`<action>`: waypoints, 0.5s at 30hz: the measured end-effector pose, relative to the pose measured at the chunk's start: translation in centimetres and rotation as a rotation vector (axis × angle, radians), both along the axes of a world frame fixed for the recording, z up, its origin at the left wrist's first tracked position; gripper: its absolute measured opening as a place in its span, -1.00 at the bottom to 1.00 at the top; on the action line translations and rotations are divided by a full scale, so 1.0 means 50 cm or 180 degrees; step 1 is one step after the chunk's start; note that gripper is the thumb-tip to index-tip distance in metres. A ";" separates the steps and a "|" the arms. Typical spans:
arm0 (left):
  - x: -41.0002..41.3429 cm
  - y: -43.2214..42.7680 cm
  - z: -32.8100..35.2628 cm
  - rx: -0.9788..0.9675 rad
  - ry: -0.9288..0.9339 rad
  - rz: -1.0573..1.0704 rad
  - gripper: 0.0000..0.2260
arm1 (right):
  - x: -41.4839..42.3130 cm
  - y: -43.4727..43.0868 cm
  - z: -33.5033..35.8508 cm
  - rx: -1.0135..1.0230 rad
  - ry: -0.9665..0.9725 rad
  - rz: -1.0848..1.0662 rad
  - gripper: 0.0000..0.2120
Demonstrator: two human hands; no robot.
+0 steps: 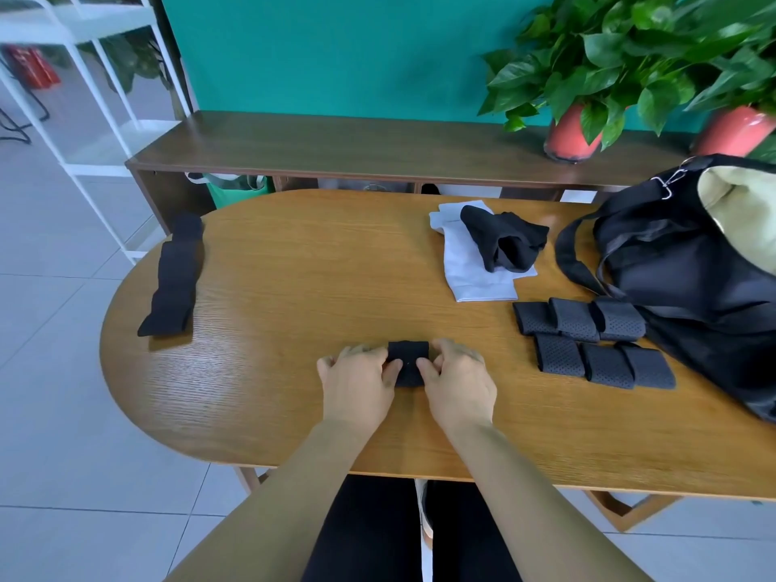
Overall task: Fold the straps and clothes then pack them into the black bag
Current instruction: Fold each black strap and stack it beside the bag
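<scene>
A small folded black strap (408,360) lies on the wooden table (294,287) near its front middle. My left hand (357,382) grips its left side and my right hand (457,382) grips its right side, thumbs on top. Several folded black straps (588,342) lie in two rows to the right. An unfolded long black strap (174,277) lies at the table's left end. A crumpled black garment (502,241) rests on a white garment (470,262) at the back. The open black bag (688,266) with a beige lining stands at the far right.
A dark wooden sideboard (357,144) runs behind the table, carrying two potted plants (588,77) in red pots at the right. A white metal shelf (96,98) stands on the tiled floor to the left.
</scene>
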State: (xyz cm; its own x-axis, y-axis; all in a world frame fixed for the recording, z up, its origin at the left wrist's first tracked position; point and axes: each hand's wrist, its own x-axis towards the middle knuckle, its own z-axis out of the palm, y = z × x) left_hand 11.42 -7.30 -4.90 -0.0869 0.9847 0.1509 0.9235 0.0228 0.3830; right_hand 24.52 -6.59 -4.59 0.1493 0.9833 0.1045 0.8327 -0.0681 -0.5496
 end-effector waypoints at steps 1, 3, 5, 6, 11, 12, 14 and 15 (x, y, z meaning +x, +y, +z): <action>0.001 0.000 -0.001 0.0035 -0.0062 -0.0001 -0.82 | -0.001 0.000 0.000 0.0021 0.0054 -0.0036 -0.76; 0.002 0.001 -0.010 0.0073 -0.0249 -0.0026 -0.66 | -0.003 -0.002 0.000 0.0106 0.0078 -0.0052 -0.77; 0.002 0.002 -0.018 0.0285 -0.0352 -0.0197 -0.61 | -0.002 -0.007 -0.002 0.0235 0.0029 -0.0016 -0.79; 0.003 0.001 -0.020 0.0419 -0.0329 -0.0307 -0.63 | -0.001 -0.009 -0.006 0.0326 0.0017 0.0013 -0.79; -0.001 -0.003 -0.036 0.0595 -0.0023 -0.0494 -0.73 | 0.005 -0.018 -0.028 0.0895 -0.0161 0.0327 -0.87; -0.002 -0.004 -0.034 0.0551 0.0048 -0.0519 -0.73 | 0.005 -0.019 -0.032 0.1011 -0.0285 0.0405 -0.90; -0.005 -0.006 -0.027 0.0371 0.0183 -0.0605 -0.70 | 0.005 -0.019 -0.035 0.1110 -0.0468 0.0473 -0.96; -0.006 -0.005 -0.024 0.0254 0.0246 -0.0653 -0.67 | 0.004 -0.018 -0.035 0.1118 -0.0517 0.0479 -0.97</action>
State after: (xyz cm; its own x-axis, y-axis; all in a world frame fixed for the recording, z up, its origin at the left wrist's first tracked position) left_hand 11.12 -7.57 -6.09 0.1287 0.9653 0.2274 0.9323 -0.1959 0.3040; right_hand 24.74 -7.47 -6.35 -0.0394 0.8932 0.4480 0.8969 0.2292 -0.3783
